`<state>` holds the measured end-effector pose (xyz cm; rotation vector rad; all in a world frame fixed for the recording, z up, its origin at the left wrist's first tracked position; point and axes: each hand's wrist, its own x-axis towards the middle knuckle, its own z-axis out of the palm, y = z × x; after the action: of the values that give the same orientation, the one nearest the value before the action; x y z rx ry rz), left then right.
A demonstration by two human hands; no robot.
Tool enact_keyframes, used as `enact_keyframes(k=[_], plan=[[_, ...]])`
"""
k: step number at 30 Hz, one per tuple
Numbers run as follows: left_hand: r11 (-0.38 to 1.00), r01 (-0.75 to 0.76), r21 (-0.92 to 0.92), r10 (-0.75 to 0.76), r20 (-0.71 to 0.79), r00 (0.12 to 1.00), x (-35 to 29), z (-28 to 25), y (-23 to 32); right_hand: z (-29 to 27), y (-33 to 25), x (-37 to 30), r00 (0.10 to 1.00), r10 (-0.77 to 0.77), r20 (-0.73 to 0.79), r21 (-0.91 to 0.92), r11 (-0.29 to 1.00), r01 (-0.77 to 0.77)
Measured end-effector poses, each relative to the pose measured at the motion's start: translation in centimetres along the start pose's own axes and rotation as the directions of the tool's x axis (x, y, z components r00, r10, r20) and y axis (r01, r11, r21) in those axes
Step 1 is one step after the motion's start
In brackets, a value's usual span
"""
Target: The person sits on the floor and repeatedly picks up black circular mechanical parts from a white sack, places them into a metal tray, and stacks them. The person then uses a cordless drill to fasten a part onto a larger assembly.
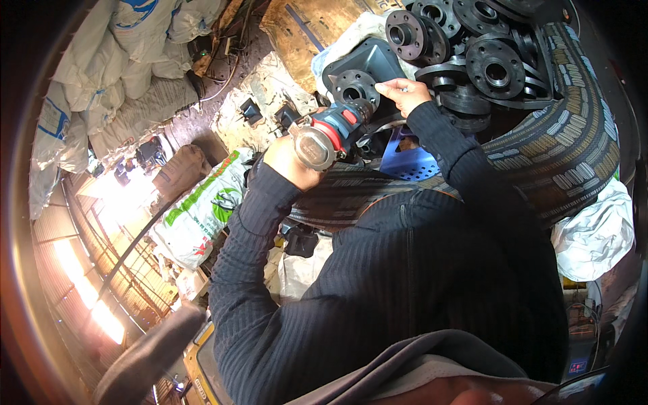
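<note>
My left hand (295, 162) is wrapped round a blue-and-red power drill (343, 121). A round metal disc (314, 147) covers the end of the drill nearest me. Its dark front end points at a black round flange (353, 86) with a central hole, which sits by a dark square tray (378, 61). Whether the drill's tip touches the flange is hidden. Just right of that flange, my right hand (405, 94) has thumb and fingertips pinched together. Anything between those fingertips is too small to make out.
Several black flanges (496, 71) are piled at the far right. A large patterned tyre-like ring (567, 135) curves round the work place. A blue perforated metal piece (408, 158) lies before me. White sacks (94, 67) stand at the far left, and a green-and-white sack (202, 209) lies nearer.
</note>
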<state>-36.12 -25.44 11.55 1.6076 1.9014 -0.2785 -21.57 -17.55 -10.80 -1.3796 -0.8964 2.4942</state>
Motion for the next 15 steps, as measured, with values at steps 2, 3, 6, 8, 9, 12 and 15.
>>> enact_keyframes(k=[2, 3, 6, 8, 9, 12, 15], plan=[[1.0, -0.007, 0.027, 0.007, -0.007, 1.0, 0.1, 0.3, -0.1, -0.2, 0.4, 0.1, 1.0, -0.024, 0.006, 0.004, 1.0, 0.024], [1.0, -0.004, 0.004, 0.004, -0.014, 1.0, 0.3, 0.3, 0.1, -0.3, 0.7, 0.1, 0.999, -0.031, 0.008, 0.003, 1.0, 0.031], [0.999, 0.011, -0.04, -0.011, 0.003, 1.0, 0.6, 0.2, 0.4, -0.5, 0.9, 0.4, 0.999, -0.043, 0.018, -0.002, 0.999, 0.043], [0.999, 0.03, -0.033, -0.027, 0.062, 0.998, 0.4, 0.9, -0.4, -0.3, 0.8, 0.3, 0.999, -0.04, 0.022, 0.005, 0.999, 0.04], [0.999, 0.0, -0.045, 0.002, 0.033, 0.999, 0.6, 1.0, -0.6, -0.3, 0.5, 0.4, 0.999, -0.044, 0.016, 0.0, 0.999, 0.044], [0.995, -0.098, 0.017, 0.098, -0.017, 0.995, 0.3, 1.4, -0.6, -0.2, 0.1, 0.3, 0.999, -0.044, -0.003, -0.027, 0.999, 0.044], [0.956, 0.102, -0.277, -0.141, -0.128, 0.982, -1.1, 2.5, -0.1, 0.0, 0.7, 0.6, 0.989, -0.149, -0.011, -0.053, 0.988, 0.148]])
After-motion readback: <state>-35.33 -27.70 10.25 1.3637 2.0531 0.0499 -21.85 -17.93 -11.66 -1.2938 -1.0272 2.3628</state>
